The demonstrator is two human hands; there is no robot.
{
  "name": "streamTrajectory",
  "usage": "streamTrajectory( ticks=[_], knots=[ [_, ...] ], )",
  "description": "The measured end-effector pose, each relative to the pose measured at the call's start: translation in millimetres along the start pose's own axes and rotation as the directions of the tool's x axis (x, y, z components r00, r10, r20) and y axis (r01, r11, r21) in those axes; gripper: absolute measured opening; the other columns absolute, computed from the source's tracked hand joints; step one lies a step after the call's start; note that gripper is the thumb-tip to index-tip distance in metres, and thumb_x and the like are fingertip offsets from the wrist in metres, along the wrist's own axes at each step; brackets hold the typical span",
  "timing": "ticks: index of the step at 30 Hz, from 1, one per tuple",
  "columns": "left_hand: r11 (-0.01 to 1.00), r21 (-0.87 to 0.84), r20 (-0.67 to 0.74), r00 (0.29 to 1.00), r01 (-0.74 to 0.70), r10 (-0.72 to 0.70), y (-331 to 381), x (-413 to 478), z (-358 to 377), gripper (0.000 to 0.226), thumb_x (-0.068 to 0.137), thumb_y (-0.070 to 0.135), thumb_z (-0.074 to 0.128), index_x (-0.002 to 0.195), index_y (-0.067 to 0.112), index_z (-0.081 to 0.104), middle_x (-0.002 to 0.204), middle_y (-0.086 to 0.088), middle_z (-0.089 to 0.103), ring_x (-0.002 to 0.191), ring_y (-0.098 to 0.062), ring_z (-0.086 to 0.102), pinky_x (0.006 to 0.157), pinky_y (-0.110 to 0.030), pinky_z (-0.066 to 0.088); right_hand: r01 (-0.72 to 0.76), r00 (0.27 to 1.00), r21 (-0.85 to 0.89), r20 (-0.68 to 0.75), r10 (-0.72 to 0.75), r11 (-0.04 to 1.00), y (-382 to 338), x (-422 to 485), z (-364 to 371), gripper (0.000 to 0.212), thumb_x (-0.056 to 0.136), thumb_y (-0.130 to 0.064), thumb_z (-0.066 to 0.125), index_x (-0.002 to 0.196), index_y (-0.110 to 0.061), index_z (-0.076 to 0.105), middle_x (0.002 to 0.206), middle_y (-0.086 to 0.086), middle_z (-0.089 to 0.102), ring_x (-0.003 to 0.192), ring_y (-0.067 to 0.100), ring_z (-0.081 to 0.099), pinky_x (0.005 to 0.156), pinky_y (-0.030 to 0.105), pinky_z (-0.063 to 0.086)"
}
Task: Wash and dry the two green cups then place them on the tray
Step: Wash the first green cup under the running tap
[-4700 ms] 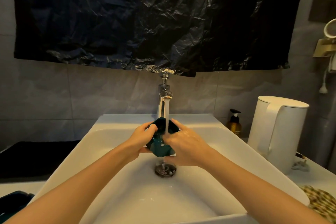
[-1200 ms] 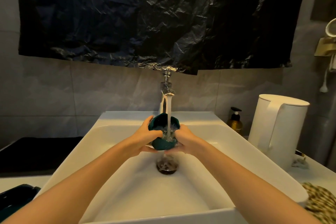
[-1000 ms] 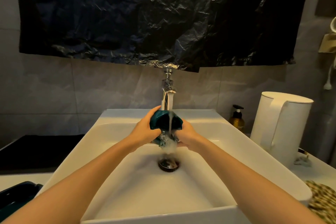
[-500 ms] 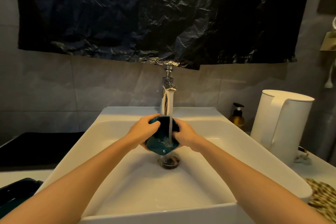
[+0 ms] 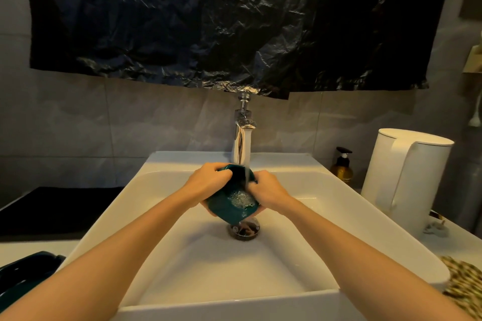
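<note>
So the green cup (image 5: 229, 204) is held tilted over the sink (image 5: 182, 258), gripped from both sides. The left hand (image 5: 208, 182) is curled over its rim, and the right hand (image 5: 270, 190) is wrapped around the opposite side. Water from the tap (image 5: 243, 128) is run onto the cup's wall, right between the two sets of fingers. The drain (image 5: 243, 231) is seen just below them, and a white kettle (image 5: 407, 180) is parked well off to the right.

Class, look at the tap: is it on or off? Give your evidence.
On. A stream of water falls from the tap onto the green cup.
</note>
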State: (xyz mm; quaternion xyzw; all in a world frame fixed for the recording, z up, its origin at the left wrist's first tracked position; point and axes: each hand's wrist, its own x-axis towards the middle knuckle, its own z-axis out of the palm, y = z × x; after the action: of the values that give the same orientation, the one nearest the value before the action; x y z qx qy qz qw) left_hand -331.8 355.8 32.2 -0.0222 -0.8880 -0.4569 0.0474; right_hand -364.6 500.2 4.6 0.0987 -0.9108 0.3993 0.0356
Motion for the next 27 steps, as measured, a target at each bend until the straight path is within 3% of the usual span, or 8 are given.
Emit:
streamTrajectory(
  ticks=[5, 7, 10, 14, 18, 21, 25, 27],
  knots=[
    [0.995, -0.082, 0.047, 0.998, 0.048, -0.044, 2.3, -0.6, -0.5, 0.02, 0.094, 0.019, 0.043, 0.105, 0.026, 0.058, 0.08, 0.003, 0.056, 0.07, -0.013, 0.054, 0.055, -0.027, 0.048, 0.028, 0.996, -0.163, -0.078, -0.041, 0.986, -3.3, -1.5, -2.0, 0.02, 0.094, -0.017, 0.052, 0.092, -0.003, 0.067, 0.085, 0.01, 0.064, 0.066, 0.018, 0.058, 0.047, 0.02, 0.043],
    [0.982, -0.168, 0.049, 0.995, 0.088, -0.081, 2.3, -1.0, 0.7, 0.017, 0.093, 0.021, 0.048, 0.104, 0.028, 0.06, 0.085, 0.001, 0.058, 0.073, -0.012, 0.053, 0.057, -0.027, 0.049, 0.017, 0.998, -0.177, -0.062, -0.028, 0.984, -3.0, -2.8, -2.3, 0.02, 0.095, -0.015, 0.048, 0.093, -0.002, 0.063, 0.093, 0.015, 0.065, 0.074, 0.023, 0.058, 0.056, 0.025, 0.045],
    [0.942, -0.326, 0.007, 0.996, 0.083, -0.085, -1.7, 3.0, 1.0, 0.036, 0.088, 0.029, 0.061, 0.124, 0.03, 0.057, 0.103, -0.001, 0.059, 0.088, -0.016, 0.055, 0.063, -0.026, 0.049, -0.052, 0.999, -0.037, -0.013, 0.052, 0.998, -5.8, -5.7, -1.5, 0.018, 0.095, -0.007, 0.04, 0.101, 0.002, 0.055, 0.108, 0.021, 0.062, 0.092, 0.036, 0.064, 0.074, 0.043, 0.057],
    [0.9, -0.43, 0.079, 0.996, 0.072, -0.041, -5.4, 3.9, 7.0, 0.067, 0.082, 0.018, 0.069, 0.137, 0.04, 0.038, 0.123, -0.004, 0.05, 0.106, -0.025, 0.055, 0.074, -0.031, 0.055, -0.242, 0.965, 0.307, 0.18, 0.193, 0.921, -8.6, -14.2, -2.7, 0.022, 0.099, -0.005, 0.036, 0.115, -0.009, 0.051, 0.113, 0.015, 0.059, 0.097, 0.041, 0.066, 0.063, 0.044, 0.06],
    [0.888, -0.458, -0.032, 0.998, 0.037, -0.058, -8.9, 5.9, 12.4, 0.05, 0.083, 0.006, 0.06, 0.125, 0.032, 0.052, 0.121, -0.007, 0.052, 0.104, -0.025, 0.054, 0.072, -0.033, 0.055, -0.306, 0.926, 0.502, 0.353, 0.131, 0.809, -10.8, -17.9, -6.4, 0.018, 0.1, -0.015, 0.048, 0.116, -0.016, 0.056, 0.118, 0.012, 0.061, 0.099, 0.038, 0.064, 0.069, 0.049, 0.059],
    [0.886, -0.463, -0.14, 0.984, 0.033, -0.11, -10.9, 9.5, 6.7, 0.025, 0.087, 0.011, 0.056, 0.106, 0.027, 0.061, 0.11, -0.009, 0.059, 0.099, -0.026, 0.055, 0.071, -0.034, 0.054, -0.278, 0.927, 0.445, 0.356, 0.117, 0.851, -11.5, -17.0, -4.4, 0.02, 0.099, -0.006, 0.042, 0.108, -0.017, 0.055, 0.108, 0.012, 0.064, 0.096, 0.038, 0.066, 0.073, 0.046, 0.06],
    [0.89, -0.455, -0.127, 0.988, 0.02, -0.087, -9.4, 9.8, 3.5, 0.025, 0.086, 0.009, 0.053, 0.103, 0.025, 0.064, 0.099, -0.006, 0.062, 0.094, -0.024, 0.056, 0.068, -0.03, 0.051, -0.148, 0.983, 0.227, 0.14, 0.118, 0.963, -6.1, -5.3, 0.1, 0.026, 0.101, -0.024, 0.038, 0.112, -0.008, 0.056, 0.109, 0.018, 0.068, 0.081, 0.037, 0.07, 0.071, 0.042, 0.06],
    [0.899, -0.438, -0.161, 0.985, -0.009, -0.068, -9.0, 11.8, 1.6, 0.027, 0.085, 0.009, 0.052, 0.1, 0.028, 0.065, 0.098, -0.005, 0.063, 0.092, -0.023, 0.055, 0.069, -0.029, 0.05, -0.14, 0.975, 0.188, 0.196, 0.103, 0.972, -2.1, 1.5, -2.3, 0.027, 0.1, -0.027, 0.042, 0.113, -0.008, 0.058, 0.113, 0.017, 0.066, 0.092, 0.035, 0.068, 0.082, 0.046, 0.058]
  ],
)
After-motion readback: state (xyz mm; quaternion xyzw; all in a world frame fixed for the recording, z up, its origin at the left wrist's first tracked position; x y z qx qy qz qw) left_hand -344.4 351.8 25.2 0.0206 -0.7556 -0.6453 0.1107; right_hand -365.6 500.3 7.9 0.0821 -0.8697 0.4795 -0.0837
